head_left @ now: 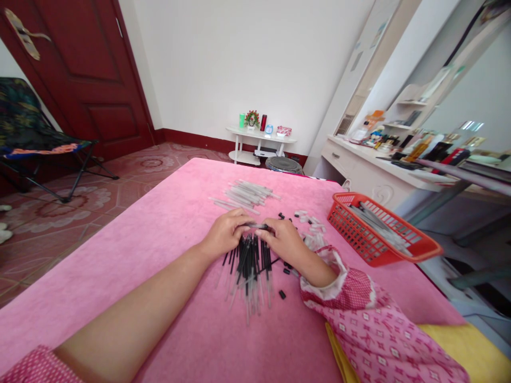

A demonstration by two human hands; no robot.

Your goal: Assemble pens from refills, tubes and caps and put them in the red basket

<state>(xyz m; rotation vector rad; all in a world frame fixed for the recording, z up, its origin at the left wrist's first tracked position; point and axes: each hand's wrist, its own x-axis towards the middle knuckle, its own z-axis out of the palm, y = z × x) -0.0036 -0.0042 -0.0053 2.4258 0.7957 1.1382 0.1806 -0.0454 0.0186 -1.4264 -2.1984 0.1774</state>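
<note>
My left hand (225, 232) and my right hand (288, 242) meet over the table, their fingertips pinched on the two ends of one pen (258, 226). The pen lies level, with a pale translucent part by the left fingers and a dark part by the right. Just below the hands spreads a heap of black ink refills (248, 260) with clear ends. Beyond the hands lies a pile of whitish translucent pen barrels (249, 194). Small clear caps (315, 236) and a loose black cap (282, 294) are scattered beside my right hand. Fingers partly hide the held pen.
An orange-red plastic basket (371, 258) holding pens stands at the right edge of the pink-covered table (179, 319). Yellow cloth (459, 340) lies under my right sleeve. Further off are a dressing table (367, 165), a round stool (284, 164) and a folding chair (40, 133).
</note>
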